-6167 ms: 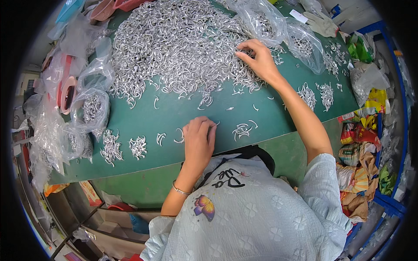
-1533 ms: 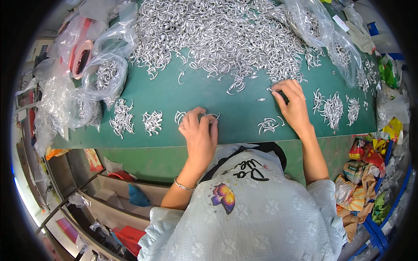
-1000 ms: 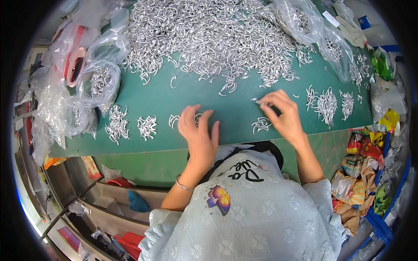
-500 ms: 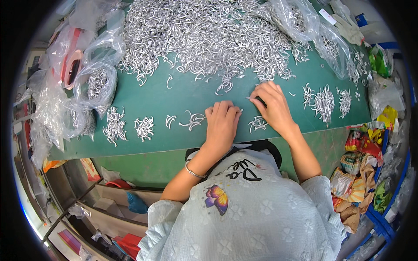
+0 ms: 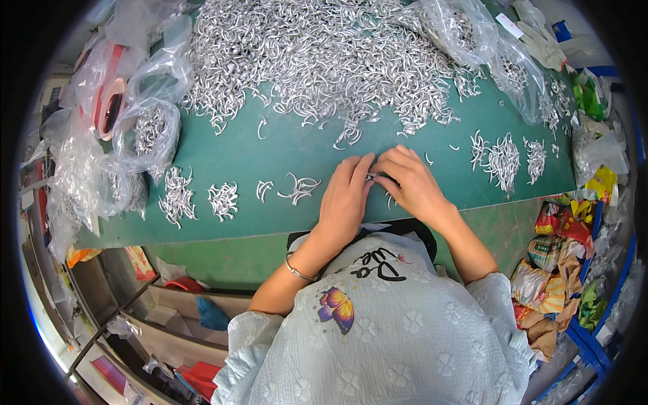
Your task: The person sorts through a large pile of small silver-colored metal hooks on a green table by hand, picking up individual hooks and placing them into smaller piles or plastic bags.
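Over the green table (image 5: 270, 223), near its front edge, my hands meet fingertip to fingertip. Between them a small silvery curved metal piece (image 5: 370, 177) shows, pinched by my left hand (image 5: 343, 197) and my right hand (image 5: 415, 185). Its ends are mostly covered by my fingers. Just beyond the right hand lies one loose curved piece (image 5: 428, 158). A few pieces (image 5: 390, 199) peek out beneath that hand. Left of my left hand sit a small group (image 5: 300, 187) and a pair of hooks (image 5: 263, 190). Ahead spreads a large heap of the same pieces (image 5: 310, 61).
Small sorted piles (image 5: 178, 196) lie at the left and more piles (image 5: 503, 162) at the right. Clear plastic bags (image 5: 152, 128) with pieces crowd the left side, with pink-rimmed sunglasses (image 5: 113, 108) among them. Another bag (image 5: 516, 74) and a pale glove (image 5: 540, 40) lie far right.
My right hand has moved left and nearer, joining my left hand at the fingertips. A loose piece now shows where the right hand was.
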The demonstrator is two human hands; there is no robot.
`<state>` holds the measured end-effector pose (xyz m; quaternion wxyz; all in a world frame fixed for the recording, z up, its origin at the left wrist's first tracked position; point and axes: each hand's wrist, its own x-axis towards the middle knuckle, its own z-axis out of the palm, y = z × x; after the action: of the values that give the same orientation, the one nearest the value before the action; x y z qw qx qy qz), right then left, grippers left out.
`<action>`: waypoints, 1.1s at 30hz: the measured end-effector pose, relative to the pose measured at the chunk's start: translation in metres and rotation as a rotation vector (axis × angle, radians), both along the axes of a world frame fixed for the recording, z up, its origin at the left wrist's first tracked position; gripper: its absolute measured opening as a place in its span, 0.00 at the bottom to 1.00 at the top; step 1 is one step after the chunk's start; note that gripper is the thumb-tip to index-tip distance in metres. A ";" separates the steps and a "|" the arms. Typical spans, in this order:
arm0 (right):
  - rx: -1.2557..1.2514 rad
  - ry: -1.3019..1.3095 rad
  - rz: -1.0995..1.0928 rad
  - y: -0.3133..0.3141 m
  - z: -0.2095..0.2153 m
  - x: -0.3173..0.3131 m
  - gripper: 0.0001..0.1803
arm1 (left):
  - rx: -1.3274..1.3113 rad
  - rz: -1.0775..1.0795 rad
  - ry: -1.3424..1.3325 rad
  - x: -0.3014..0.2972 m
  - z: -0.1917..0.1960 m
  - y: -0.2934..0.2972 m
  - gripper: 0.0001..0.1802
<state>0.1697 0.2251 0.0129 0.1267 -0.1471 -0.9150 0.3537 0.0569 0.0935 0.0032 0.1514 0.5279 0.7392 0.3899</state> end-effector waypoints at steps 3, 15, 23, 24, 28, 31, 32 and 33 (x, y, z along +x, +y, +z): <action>-0.150 0.039 -0.167 0.020 0.002 0.008 0.09 | -0.002 -0.069 -0.049 -0.004 -0.003 -0.004 0.22; 0.142 -0.003 -0.099 0.017 0.002 -0.009 0.08 | 0.050 -0.162 0.003 -0.008 -0.005 0.002 0.13; 0.430 0.051 -0.241 0.032 -0.011 -0.046 0.07 | 0.025 -0.130 -0.051 -0.003 0.004 0.004 0.15; 0.419 0.031 -0.197 0.032 -0.009 -0.044 0.06 | 0.010 -0.157 0.002 -0.005 0.007 0.007 0.16; 0.264 -0.050 -0.030 0.029 0.001 -0.020 0.06 | -0.003 -0.245 0.141 -0.012 0.003 0.011 0.17; 0.120 0.016 0.014 0.036 0.005 -0.013 0.09 | 0.006 -0.239 0.107 -0.012 -0.009 0.006 0.18; 0.128 0.054 -0.029 0.039 0.007 -0.017 0.09 | 0.006 -0.229 0.078 -0.012 -0.012 0.004 0.18; 0.136 0.092 -0.072 0.043 0.008 -0.022 0.10 | 0.024 -0.218 0.059 -0.011 -0.012 0.002 0.19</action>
<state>0.1476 0.2678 0.0207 0.1908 -0.1546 -0.9242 0.2924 0.0459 0.0958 -0.0086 0.1647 0.6180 0.6769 0.3643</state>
